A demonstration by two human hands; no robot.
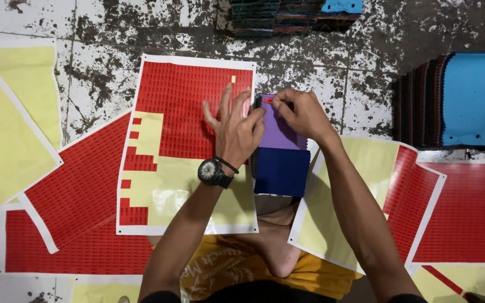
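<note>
Two hands (left [235, 130], right [303, 114]) pinch swatch [280, 134] top edge

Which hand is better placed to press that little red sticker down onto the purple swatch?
Right. The right hand already pinches the red sticker at the purple swatch's top edge, while the left hand steadies the swatch stack beside the sticker sheet.

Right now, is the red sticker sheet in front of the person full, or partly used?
Partly used. The red sticker sheet shows bare yellow backing across its lower part and left side; red stickers fill the top, with few lower left.
</note>
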